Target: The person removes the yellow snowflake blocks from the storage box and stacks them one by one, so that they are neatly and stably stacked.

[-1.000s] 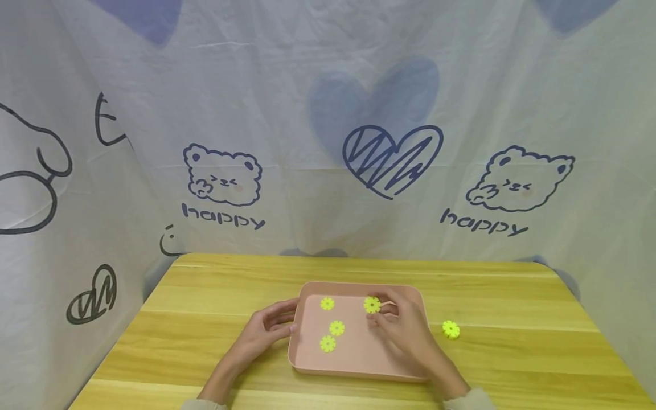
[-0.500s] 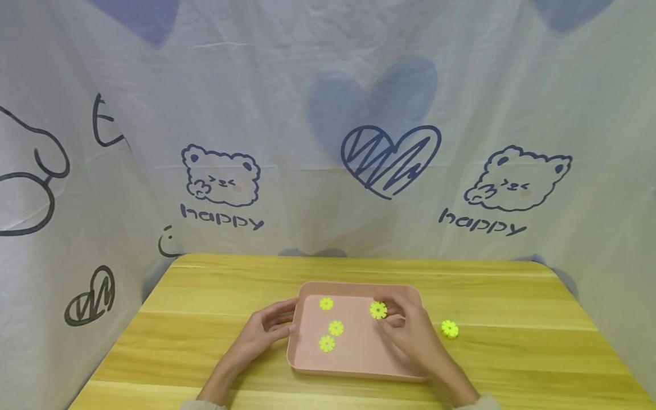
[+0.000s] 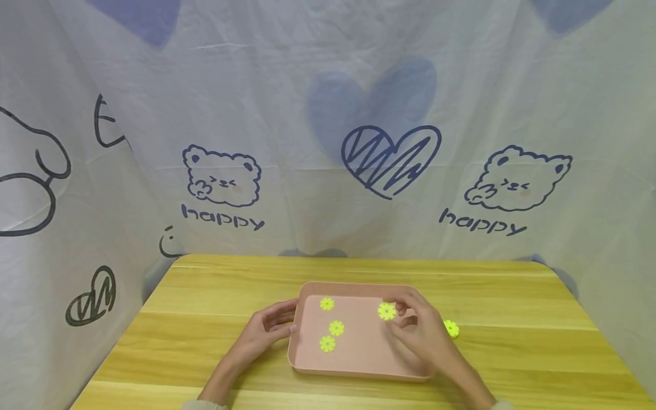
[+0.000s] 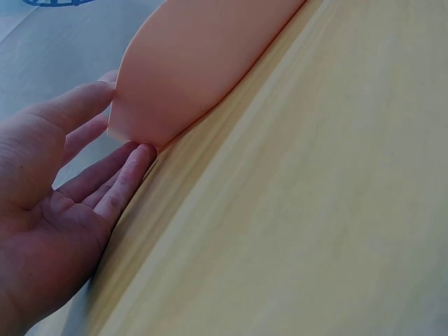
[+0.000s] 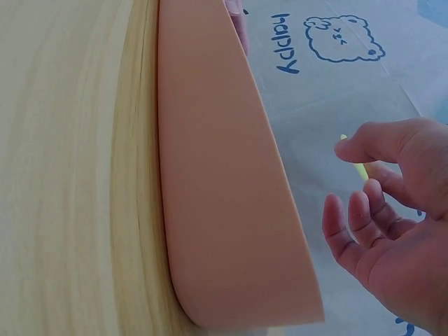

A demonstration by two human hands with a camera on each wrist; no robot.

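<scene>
A pink tray (image 3: 359,375) lies on the table. My left hand (image 3: 263,333) holds its left end, thumb at the rim and fingers against the outer wall; in the left wrist view the fingertips (image 4: 147,150) reach low on the wall. My right hand (image 3: 422,330) pinches a yellow notched plastic disc (image 3: 386,311) between thumb and index finger, above the tray's right part. The right wrist view shows this disc (image 5: 362,170) edge-on, the other fingers loosely bent. Three similar discs lie in the tray's left half: a back one (image 3: 327,304), a middle one (image 3: 336,328) and a front one (image 3: 327,344).
Another yellow disc (image 3: 451,328) lies on the wooden table (image 3: 205,319) right of the tray, partly hidden by my right hand. A white curtain (image 3: 307,228) with printed bears and hearts hangs behind the table and along its sides.
My right hand has moved right and slightly toward me with the pinched disc, now partly covering the disc on the table. My left hand, the tray and the discs in it stay put.
</scene>
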